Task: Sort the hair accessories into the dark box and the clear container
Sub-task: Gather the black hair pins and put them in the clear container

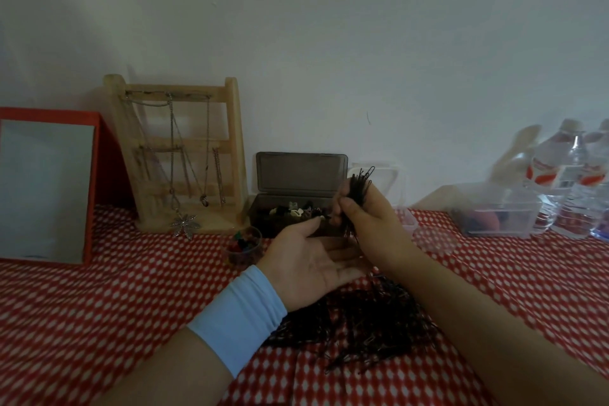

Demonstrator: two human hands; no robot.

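My right hand (369, 221) grips a bunch of black hairpins (360, 184) upright, their tips sticking up above my fingers. My left hand (309, 260) lies palm up just left of it, fingers straight, a light blue wristband on the wrist. A heap of black hairpins (359, 323) is spread on the red dotted cloth under both forearms. The dark box (290, 214) stands open behind my hands, with small hair accessories inside. A clear container (407, 219) with its lid raised sits right of the box, mostly hidden by my right hand.
A small round cup of coloured clips (244, 245) stands left of my left hand. A wooden jewellery stand (184, 155) and a red-framed mirror (46, 188) are at the back left. A clear tub (497, 214) and water bottles (573, 181) stand at the right.
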